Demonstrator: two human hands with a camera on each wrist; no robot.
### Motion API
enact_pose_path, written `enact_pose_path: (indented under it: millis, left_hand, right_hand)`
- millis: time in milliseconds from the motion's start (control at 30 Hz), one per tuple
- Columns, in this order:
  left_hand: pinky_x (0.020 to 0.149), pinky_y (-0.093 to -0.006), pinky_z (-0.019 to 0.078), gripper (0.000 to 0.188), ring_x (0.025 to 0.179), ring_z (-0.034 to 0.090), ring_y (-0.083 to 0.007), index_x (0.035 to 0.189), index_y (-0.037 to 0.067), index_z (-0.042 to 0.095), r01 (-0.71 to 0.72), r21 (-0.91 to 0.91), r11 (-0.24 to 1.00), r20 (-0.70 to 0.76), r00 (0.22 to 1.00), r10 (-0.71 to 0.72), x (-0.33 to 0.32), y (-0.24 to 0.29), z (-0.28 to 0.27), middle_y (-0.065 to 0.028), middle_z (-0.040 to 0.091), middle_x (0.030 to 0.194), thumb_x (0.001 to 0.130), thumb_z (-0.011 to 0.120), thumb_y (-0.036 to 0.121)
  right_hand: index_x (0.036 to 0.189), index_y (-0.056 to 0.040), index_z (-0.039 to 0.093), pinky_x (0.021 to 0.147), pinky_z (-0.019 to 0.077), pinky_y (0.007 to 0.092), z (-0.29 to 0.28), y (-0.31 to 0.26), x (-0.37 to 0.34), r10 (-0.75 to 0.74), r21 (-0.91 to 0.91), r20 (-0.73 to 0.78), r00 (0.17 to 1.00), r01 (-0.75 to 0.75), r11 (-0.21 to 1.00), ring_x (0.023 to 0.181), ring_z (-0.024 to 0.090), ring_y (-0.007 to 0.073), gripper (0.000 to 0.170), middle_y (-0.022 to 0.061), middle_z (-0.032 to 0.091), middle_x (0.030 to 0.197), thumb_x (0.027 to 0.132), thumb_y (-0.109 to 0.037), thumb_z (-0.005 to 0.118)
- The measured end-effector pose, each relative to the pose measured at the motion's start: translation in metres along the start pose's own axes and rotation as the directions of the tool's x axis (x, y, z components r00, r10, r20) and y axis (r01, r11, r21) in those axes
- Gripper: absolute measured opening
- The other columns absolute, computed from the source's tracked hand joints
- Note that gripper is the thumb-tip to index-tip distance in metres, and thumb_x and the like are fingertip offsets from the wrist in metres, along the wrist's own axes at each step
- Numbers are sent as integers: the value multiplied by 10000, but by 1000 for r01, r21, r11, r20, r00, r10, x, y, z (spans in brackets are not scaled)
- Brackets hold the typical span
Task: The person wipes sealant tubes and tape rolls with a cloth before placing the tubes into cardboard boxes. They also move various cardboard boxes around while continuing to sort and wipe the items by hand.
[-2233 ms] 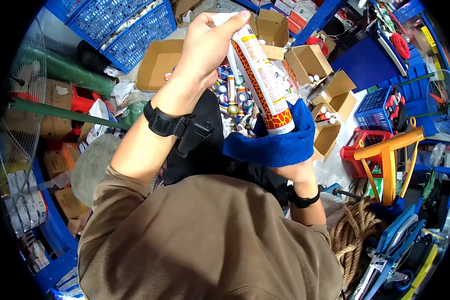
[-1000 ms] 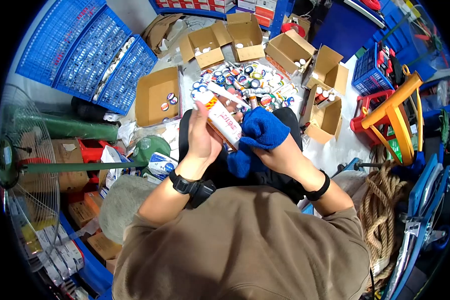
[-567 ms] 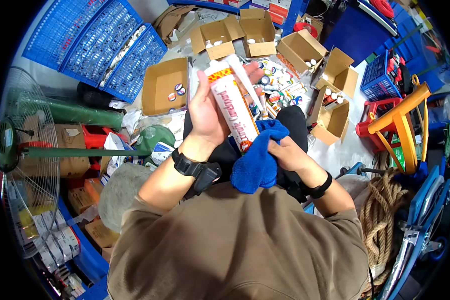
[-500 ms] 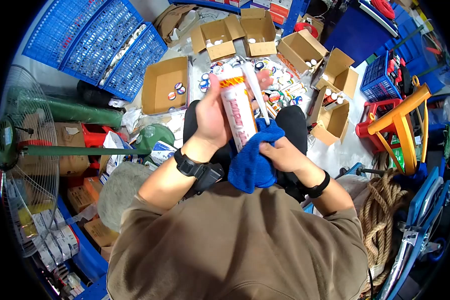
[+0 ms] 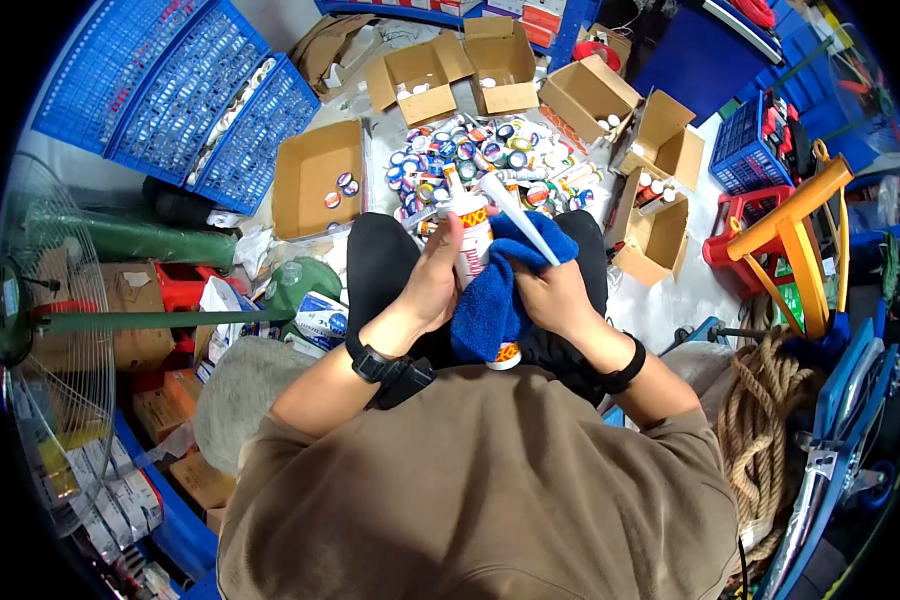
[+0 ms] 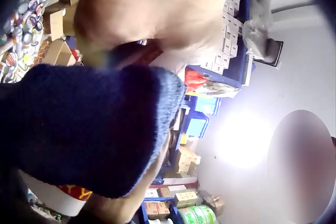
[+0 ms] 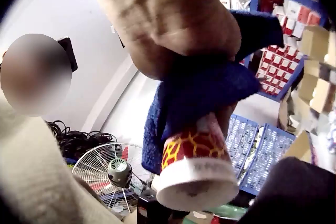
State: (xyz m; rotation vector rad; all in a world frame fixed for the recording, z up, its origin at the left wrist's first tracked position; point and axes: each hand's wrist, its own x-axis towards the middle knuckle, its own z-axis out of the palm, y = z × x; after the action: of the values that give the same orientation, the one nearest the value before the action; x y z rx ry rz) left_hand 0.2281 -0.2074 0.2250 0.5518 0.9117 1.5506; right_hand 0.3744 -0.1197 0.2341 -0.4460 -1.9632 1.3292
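In the head view my left hand [image 5: 432, 285] holds the upper part of a white sealant cartridge [image 5: 473, 252] with a red and yellow giraffe-like pattern, thumb along its side. My right hand [image 5: 555, 297] grips a blue towel [image 5: 490, 312] wrapped round the cartridge's middle. A long white nozzle [image 5: 520, 220] slants over the towel to the right hand. The cartridge's patterned base end pokes out below the towel. In the right wrist view the towel [image 7: 194, 95] lies over the cartridge [image 7: 197, 182], its white end rim facing the camera. The left wrist view shows mostly towel [image 6: 94, 129].
Beyond the knees lies a heap of small tubes and round-capped containers [image 5: 500, 160] on the floor. Open cardboard boxes [image 5: 315, 180] stand around it. Blue crates [image 5: 190, 100] are at the left, a fan [image 5: 60, 340] nearer. Coiled rope [image 5: 765, 440] and an orange frame [image 5: 795, 240] are at the right.
The cartridge, held up high at first, has come down to between the knees and turned more upright. The towel has shifted from its lower end to its middle, baring the base.
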Motion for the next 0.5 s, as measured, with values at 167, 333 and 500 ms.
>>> enact_pose_path:
  millis: [167,333,500]
  left_hand:
    - [882,-348,546,704,1028,663,-215,1239,61,571,-58,-294,954,-8,998,58,12,11,-5,-104,668,1115,991,353,683]
    - [914,-612,492,747,1411,391,-336,1106,112,654,55,-578,814,198,977,74,31,33,-29,-146,508,1446,941,327,764]
    - [770,-340,582,752,1074,654,-206,1274,73,590,173,-399,900,199,975,-99,49,21,-38,-92,669,1136,947,404,725]
  right_hand:
    - [1208,-49,635,964,478,389,-13,-10,11,-45,-120,187,981,68,990,1084,633,334,376,146,647,1149,840,-19,707]
    - [1058,-71,657,883,497,437,-37,-6,26,190,-302,302,934,-95,948,1041,613,377,311,152,642,1082,777,-128,778]
    - [1017,-132,674,786,489,450,-28,10,58,-66,-747,74,995,99,657,953,608,385,352,142,639,993,694,-159,809]
